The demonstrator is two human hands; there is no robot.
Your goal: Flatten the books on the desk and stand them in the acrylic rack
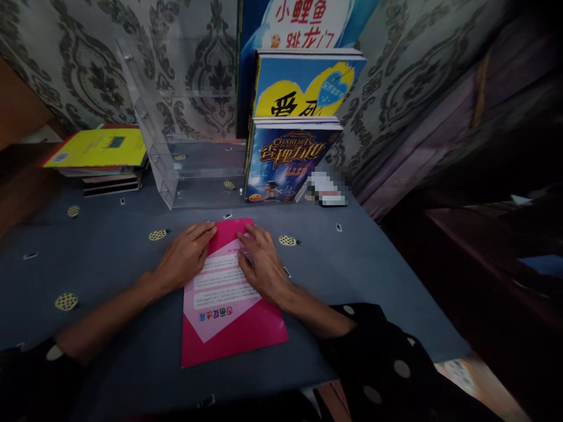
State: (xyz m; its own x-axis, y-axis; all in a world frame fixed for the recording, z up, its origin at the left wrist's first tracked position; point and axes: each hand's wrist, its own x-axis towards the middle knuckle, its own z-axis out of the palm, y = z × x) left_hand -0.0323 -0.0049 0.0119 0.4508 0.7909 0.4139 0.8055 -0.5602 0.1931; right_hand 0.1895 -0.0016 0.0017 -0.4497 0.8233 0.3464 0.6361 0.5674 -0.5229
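A thin pink book (237, 346) lies flat on the table, its printed text upside down to me. My left hand (187, 255) rests on the upper left edge of the cover, its fingers stretched forward and close together. On the upper right side, my right hand (264, 264) lies over the cover with its fingers apart. Both hands touch the book, and neither is closed around it. Just beyond the book stands a clear acrylic display rack (162, 170), its right side filled with upright books, the blue front one (281, 170) lowest.
A stack of books with a yellow one (101, 146) on top sits at the back left. To the right of the rack lies a blurred-out flat object (328, 189). A grey-blue tablecloth (352, 258) with pineapple prints covers the table, whose right edge slants toward me.
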